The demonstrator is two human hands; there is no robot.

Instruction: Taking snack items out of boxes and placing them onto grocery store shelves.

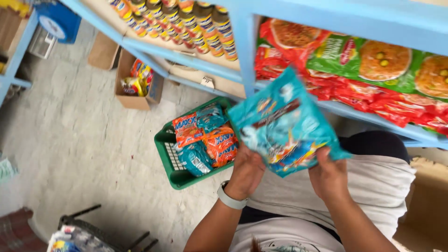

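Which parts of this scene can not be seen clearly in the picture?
- Head view: fingers of the left hand and right hand are hidden behind the teal packet.
- Green basket: lower contents covered by top packets.
- Bottles: tops cut by the upper edge.
- Cardboard box: contents too small.

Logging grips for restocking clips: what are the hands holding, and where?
Both hold a teal snack packet by its lower edge: left hand at the lower-left part, right hand at the lower-right corner.

Small grocery shop, stockroom-style aisle.
Blue shelving (242,70) carries bottled drinks (186,23) and stacked noodle packets (373,70); below it, a green basket (170,158) of snack packs and an open carton (135,88).
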